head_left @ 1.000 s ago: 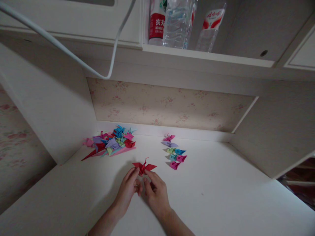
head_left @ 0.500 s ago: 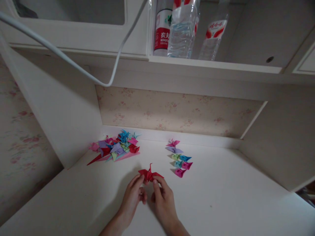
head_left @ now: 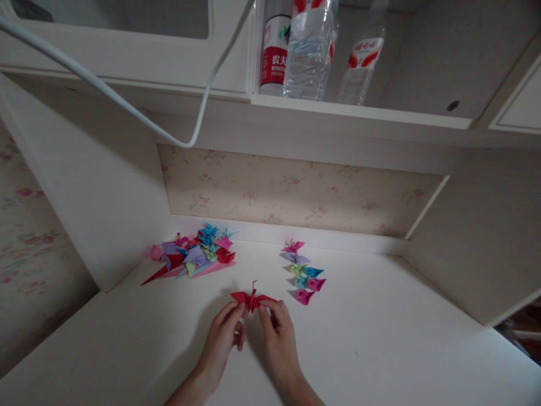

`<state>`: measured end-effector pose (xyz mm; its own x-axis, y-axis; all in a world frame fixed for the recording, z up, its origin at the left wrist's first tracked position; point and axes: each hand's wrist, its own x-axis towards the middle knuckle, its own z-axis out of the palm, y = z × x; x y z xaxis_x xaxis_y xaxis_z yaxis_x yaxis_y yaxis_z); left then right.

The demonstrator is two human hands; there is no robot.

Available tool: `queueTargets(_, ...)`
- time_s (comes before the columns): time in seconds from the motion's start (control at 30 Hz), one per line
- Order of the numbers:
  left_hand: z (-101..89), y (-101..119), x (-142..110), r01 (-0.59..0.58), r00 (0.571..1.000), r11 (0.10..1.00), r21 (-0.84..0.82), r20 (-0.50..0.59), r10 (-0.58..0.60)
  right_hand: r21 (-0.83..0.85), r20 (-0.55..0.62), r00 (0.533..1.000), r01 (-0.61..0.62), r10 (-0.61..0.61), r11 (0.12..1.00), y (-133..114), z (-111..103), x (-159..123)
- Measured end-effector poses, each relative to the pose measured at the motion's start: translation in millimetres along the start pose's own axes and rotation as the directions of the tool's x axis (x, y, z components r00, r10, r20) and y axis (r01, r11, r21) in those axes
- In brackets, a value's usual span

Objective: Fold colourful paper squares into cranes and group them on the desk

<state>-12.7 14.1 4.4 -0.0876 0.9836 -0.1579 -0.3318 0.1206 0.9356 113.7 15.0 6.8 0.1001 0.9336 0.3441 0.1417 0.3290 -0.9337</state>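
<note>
A red paper crane with spread wings sits low over the white desk. My left hand pinches its left side with thumb and fingertips. My right hand pinches its right side the same way. Both hands are closed on the crane, wrists resting near the desk's front. A row of several small folded cranes in pink, purple, green, blue and magenta lies just right of the crane. A heap of many coloured folded papers lies at the back left.
A white side panel walls the desk on the left, another panel on the right. Floral wallpaper backs the recess. Water bottles stand on the shelf above. A white cable hangs across the upper left.
The view has shifted slightly. My hands still grip the red crane; its wings look spread a little wider and flatter than before.
</note>
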Motion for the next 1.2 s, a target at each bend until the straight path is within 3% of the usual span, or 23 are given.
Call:
queueTargets(0.27, 1.0, -1.0, -0.8, 0.017, 1.0, 0.999, 0.041, 0.023, -0.018, 0.153, 0.044, 0.998, -0.061, 0.055, 0.986, -1.8, 2.0, -1.0)
queueTargets(0.5, -2.3, -0.5, 3.1, 0.019, 1.0, 1.0, 0.005, -0.001, -0.019, 0.128, -0.006, 0.998, -0.057, 0.058, 0.99, -0.7, -1.8, 1.0)
queueTargets(0.7, -4.6, -1.0, 6.2, 0.033, 0.999, 0.997, -0.072, -0.009, -0.033, 0.207, 0.023, 0.978, -0.208, 0.208, 0.956, 4.6, 1.4, -0.3)
queueTargets(0.83, -5.5, -2.4, 6.2, 0.009, 1.0, 0.998, -0.068, -0.026, -0.011, 0.218, -0.009, 0.991, -0.131, 0.136, 0.967, 1.5, 1.1, -1.4)
queueTargets(1.0, -5.6, -3.7, 5.3, 0.006, 1.0, 0.997, -0.073, -0.008, -0.006, 0.168, -0.048, 0.988, -0.135, 0.145, 0.976, 4.3, 0.1, -2.0)
queueTargets(1.2, -4.7, -0.3, 5.5, 0.018, 1.0, 0.993, -0.12, -0.021, -0.02, 0.272, 0.038, 0.984, -0.18, 0.177, 0.945, 9.4, 1.1, 0.4)
